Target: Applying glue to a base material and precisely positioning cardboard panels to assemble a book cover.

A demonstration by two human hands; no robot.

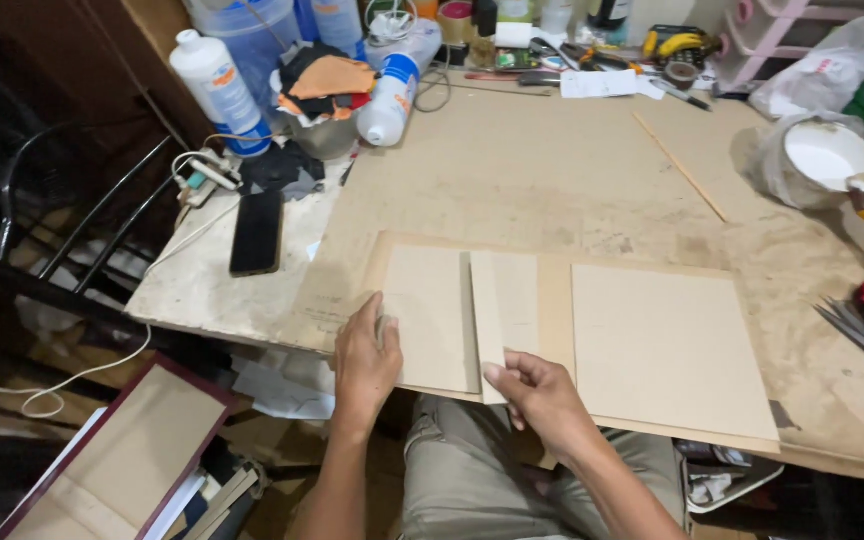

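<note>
Head view shows left hand [365,362] flat on the pale rectangular board panel [430,318], fingers together, right hand [539,393] pinching the narrow cardboard strip [504,308] at three o'clock, seemingly aligning them; next needs squaring.

The head camera looks steeply down from close above onto the worktable [552,180] and the person's lap.

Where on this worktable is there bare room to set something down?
Free: the brown board between the white bottle and the glue bowl. Crowded: the back edge's tools, and the front, where both hands hold card pieces.
</note>
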